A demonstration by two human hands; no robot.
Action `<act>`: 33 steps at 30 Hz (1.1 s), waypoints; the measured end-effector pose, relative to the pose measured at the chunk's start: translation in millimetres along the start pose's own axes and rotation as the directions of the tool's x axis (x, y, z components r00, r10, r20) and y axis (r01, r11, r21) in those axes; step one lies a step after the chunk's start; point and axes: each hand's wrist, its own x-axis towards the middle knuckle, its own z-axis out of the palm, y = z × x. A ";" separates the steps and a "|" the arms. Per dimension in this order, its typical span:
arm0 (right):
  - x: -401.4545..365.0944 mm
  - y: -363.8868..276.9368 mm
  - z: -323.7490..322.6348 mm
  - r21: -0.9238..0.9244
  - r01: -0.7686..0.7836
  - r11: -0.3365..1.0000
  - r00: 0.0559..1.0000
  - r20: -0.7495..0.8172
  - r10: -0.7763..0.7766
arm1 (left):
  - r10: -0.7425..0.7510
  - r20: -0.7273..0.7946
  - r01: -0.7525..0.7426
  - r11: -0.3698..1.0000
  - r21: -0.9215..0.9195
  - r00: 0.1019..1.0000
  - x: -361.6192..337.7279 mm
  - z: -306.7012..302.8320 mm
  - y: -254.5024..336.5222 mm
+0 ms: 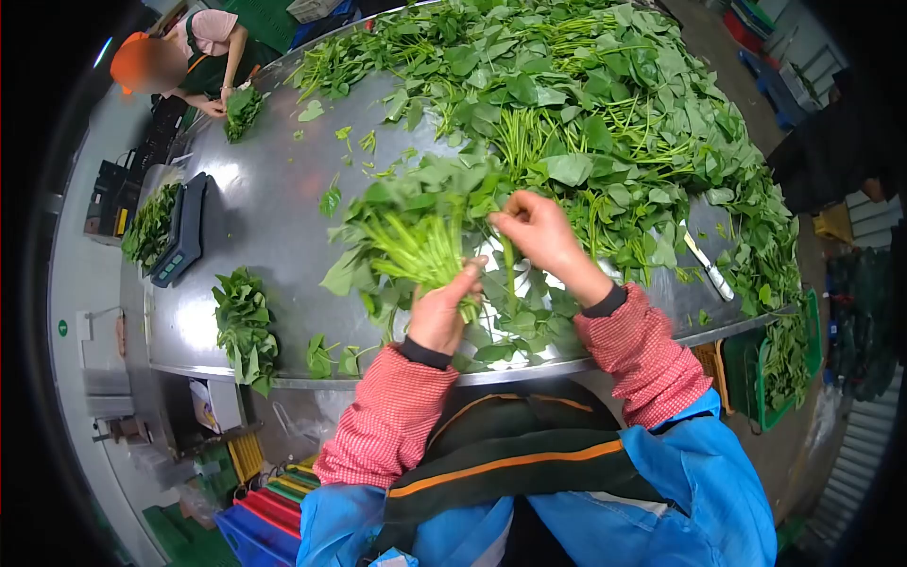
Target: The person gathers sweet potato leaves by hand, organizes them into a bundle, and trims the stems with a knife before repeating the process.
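Observation:
My left hand [442, 310] is wrapped round the stems of a bunch of leafy greens [420, 236], held above the metal table near its front edge. To the right of the bunch, my right hand [543, 236] pinches a leafy stem [509, 265] between thumb and fingers. Loose leaves lie under both hands. Beyond them, a large heap of leafy greens [586, 123] spreads over the back and right of the table. A knife with a white handle [709, 265] lies on the right among the leaves.
On the metal table [283, 227], a separate bunch [245, 329] lies at the front left. Behind it stands a scale [181, 231] with greens on it. A co-worker [203, 57] at the back left holds another bunch [243, 113]. A green crate [767, 378] stands at the lower right.

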 end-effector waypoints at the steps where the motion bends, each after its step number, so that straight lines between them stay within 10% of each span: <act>1: -5.1 -5.4 7.6 -0.002 0.015 1.000 1.000 -0.012 -0.015 | 0.002 -0.002 -0.002 0.997 0.080 1.000 -3.3 11.9 -2.5; 5: -26.8 -8.2 11.4 0.068 0.020 0.997 1.000 0.003 -0.021 | -0.122 0.013 0.121 0.991 0.065 0.992 -3.9 6.1 -13.4; 11: -96.2 49.2 -26.2 -0.565 0.105 0.818 0.989 -0.026 -0.145 | -0.312 -0.096 0.292 0.939 -0.181 0.945 -12.9 -35.1 -24.8; 17: -87.4 106.2 -61.8 -0.716 -0.114 0.688 0.978 -0.204 -0.050 | -0.471 0.063 0.475 0.873 -0.104 0.880 -20.3 -38.7 -44.5; 20: -83.5 99.6 -66.2 -0.054 -0.108 0.993 0.983 -0.153 0.098 | -0.411 0.091 0.420 0.898 -0.127 0.907 -12.9 -37.4 -35.2; 22: -86.3 82.0 -70.4 0.325 -0.136 0.936 0.984 -0.063 0.165 | -0.313 0.029 0.314 0.938 -0.149 0.949 -12.4 -23.6 -29.1; 33: -115.8 41.8 -17.9 -0.099 0.023 0.995 0.997 0.079 -0.015 | -0.181 0.083 0.183 0.983 -0.016 0.980 -5.8 27.1 -75.0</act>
